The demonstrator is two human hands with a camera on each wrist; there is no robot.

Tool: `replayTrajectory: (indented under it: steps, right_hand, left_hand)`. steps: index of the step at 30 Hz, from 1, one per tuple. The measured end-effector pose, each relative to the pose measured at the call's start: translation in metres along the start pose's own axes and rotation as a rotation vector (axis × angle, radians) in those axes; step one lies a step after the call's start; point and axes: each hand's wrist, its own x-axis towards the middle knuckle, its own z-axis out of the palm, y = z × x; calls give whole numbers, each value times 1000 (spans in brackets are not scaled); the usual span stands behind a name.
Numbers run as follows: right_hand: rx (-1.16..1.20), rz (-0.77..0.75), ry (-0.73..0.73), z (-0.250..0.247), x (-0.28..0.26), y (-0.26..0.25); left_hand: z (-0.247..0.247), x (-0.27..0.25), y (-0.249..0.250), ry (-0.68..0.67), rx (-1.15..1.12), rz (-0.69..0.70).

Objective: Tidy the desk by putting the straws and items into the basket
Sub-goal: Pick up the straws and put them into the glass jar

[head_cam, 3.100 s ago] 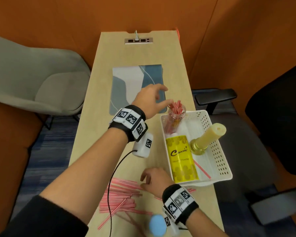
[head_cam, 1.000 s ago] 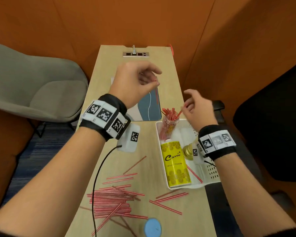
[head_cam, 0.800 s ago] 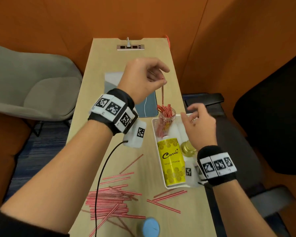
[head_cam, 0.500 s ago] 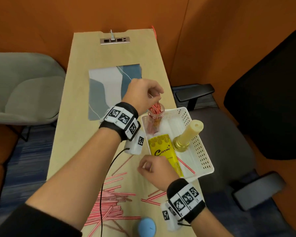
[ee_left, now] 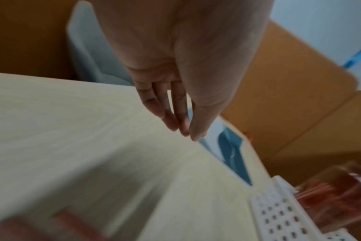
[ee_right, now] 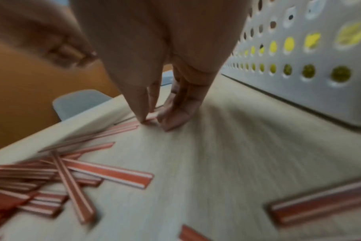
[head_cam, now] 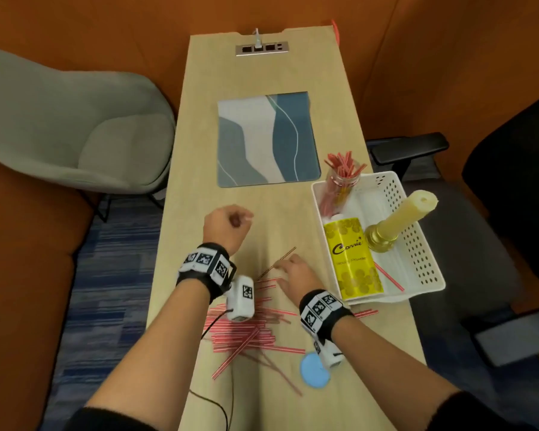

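Right hand [head_cam: 294, 276] pinching a flat striped straw [head_cam: 276, 263]; left hand [ee_left: 175, 104] empty, fingers loose.
Wrist view alone shows the fingertips' [ee_right: 143, 116] pinch beside the perforated plastic basket [ee_right: 311, 53].

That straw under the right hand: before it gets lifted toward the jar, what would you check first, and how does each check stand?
1. Right hand pinches one straw: ok.
2. Only one straw pinched: cannot tell, wrist view blurred.
3. Left hand holds nothing and is clear of the path: ok.
4. Jar upright in basket: ok.
5. Room left in jar: cannot tell.
6. Loose straws remaining on desk: not ok, many remain.
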Motion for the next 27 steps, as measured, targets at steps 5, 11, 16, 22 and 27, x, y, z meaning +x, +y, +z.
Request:
replayTrajectory:
  steps: [5, 11, 16, 22, 27]
  right_hand:
    - [14, 18, 65, 4, 8, 3]
    - [-111, 6, 13, 11, 7, 7]
    - [-62, 23, 45, 4, 4, -4]
    - [538, 106, 227, -33, -10, -26]
    - [527, -5, 299, -81, -34, -41]
  left_hand:
    - [-4, -54, -83, -41, 61, -282]
    - [-6, -84, -129, -189, -15, -313]
    - [-6, -83, -130, -247, 51, -272]
    - [-9, -75, -123, -287, 189, -248]
    - [-4, -70, -112, -415, 379, -237]
